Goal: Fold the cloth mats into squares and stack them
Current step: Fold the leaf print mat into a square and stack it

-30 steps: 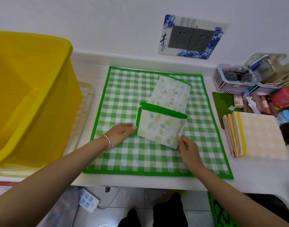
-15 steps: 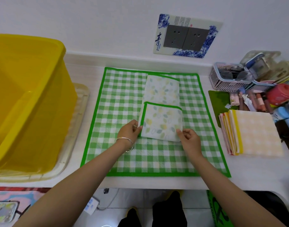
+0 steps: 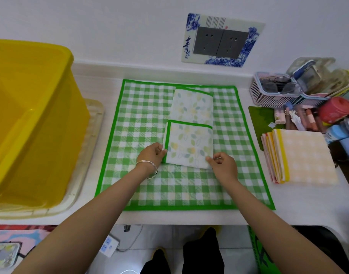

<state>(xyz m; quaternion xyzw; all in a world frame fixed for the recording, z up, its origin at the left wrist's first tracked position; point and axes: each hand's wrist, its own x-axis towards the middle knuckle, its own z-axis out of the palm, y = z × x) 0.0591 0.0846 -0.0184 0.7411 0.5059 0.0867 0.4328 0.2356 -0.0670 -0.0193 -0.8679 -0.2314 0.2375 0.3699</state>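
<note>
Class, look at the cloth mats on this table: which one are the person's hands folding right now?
The leaf-printed white mat with green trim. Left hand and right hand pinch its near corners. The green checked mat lies flat beneath; the folded yellow-and-pink stack sits untouched.

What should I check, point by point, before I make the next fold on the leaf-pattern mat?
1. Left hand pinches the near left corner of the leaf-pattern mat: ok.
2. Right hand pinches the near right corner: ok.
3. Folded near flap lies square on the strip: not ok, a thin margin of the lower layer shows at its left edge.
4. Far half of the strip lies flat on the green checked mat: ok.
5. Stack of folded mats sits at the right, ready to receive: ok.
6. Layers hidden under the flap lie smooth: cannot tell.
</note>
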